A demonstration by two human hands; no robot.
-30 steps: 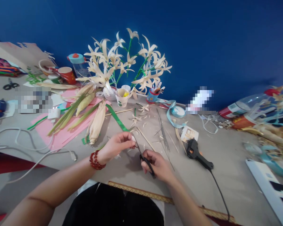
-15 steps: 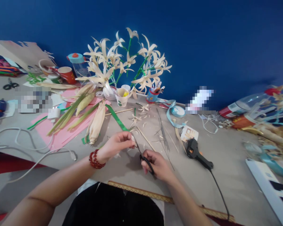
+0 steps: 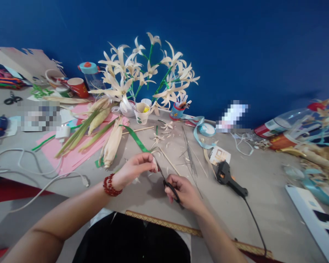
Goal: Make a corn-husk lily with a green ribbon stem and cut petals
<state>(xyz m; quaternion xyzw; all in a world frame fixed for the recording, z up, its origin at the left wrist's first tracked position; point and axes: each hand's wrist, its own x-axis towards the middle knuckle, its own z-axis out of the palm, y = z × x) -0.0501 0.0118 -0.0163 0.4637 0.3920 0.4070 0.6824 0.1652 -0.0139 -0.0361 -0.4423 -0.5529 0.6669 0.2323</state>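
Note:
Between thumb and fingers, my left hand (image 3: 141, 166) pinches a small pale piece of corn husk (image 3: 155, 164). My right hand (image 3: 182, 191) grips black-handled scissors (image 3: 172, 190), their blades pointing up and left to the husk piece; whether they touch it I cannot tell. Just beyond my left hand lies a green ribbon (image 3: 138, 138). Thin sticks and wires (image 3: 190, 155) rest past my right hand, among small pale scraps. A corn husk bundle (image 3: 112, 142) lies left of the ribbon.
Husk flowers (image 3: 150, 69) on green stems stand at the back beside a paper cup (image 3: 142, 114). A black glue gun (image 3: 230, 179) with its cord lies to the right. White cables (image 3: 55, 179) and pink paper (image 3: 79, 157) spread across the left. A bottle (image 3: 285, 120) lies far right.
My left hand shifts very slightly, and the pale husk piece shows more plainly at its fingertips. The scissors have turned a little. The green ribbon's upper end has shifted slightly.

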